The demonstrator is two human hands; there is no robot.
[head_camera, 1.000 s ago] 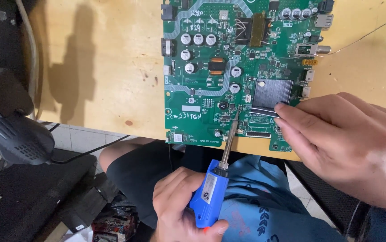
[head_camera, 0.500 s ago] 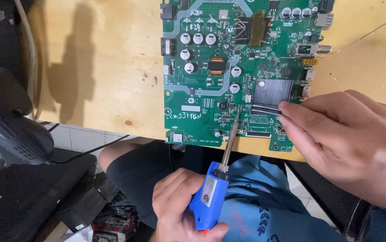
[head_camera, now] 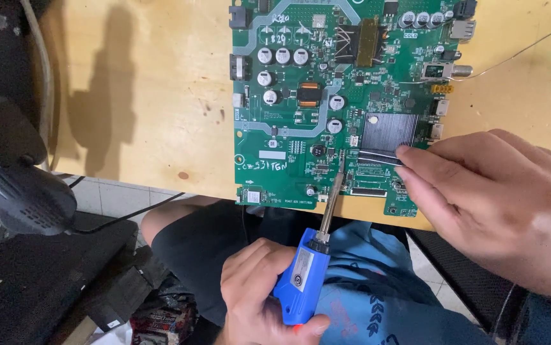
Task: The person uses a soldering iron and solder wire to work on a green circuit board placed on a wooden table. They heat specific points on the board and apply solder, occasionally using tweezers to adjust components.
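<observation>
Soldering iron (head_camera: 310, 268) in left hand (head_camera: 259, 294), tip on circuit board (head_camera: 326, 102).

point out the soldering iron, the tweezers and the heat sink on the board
soldering iron (head_camera: 304, 281), head view, on the blue handle held in the left hand
tweezers (head_camera: 378, 157), head view, on the metal arms ahead of the right hand's fingers
heat sink (head_camera: 387, 131), head view, on the middle of its ribbed grey top

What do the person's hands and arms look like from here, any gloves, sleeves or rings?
Both hands are bare: no gloves, rings or watch show. The left hand is seen only to about the wrist, with no sleeve in view. The right hand is larger in the picture; a dark cuff or sleeve edge shows at its wrist by the lower right corner.
</observation>
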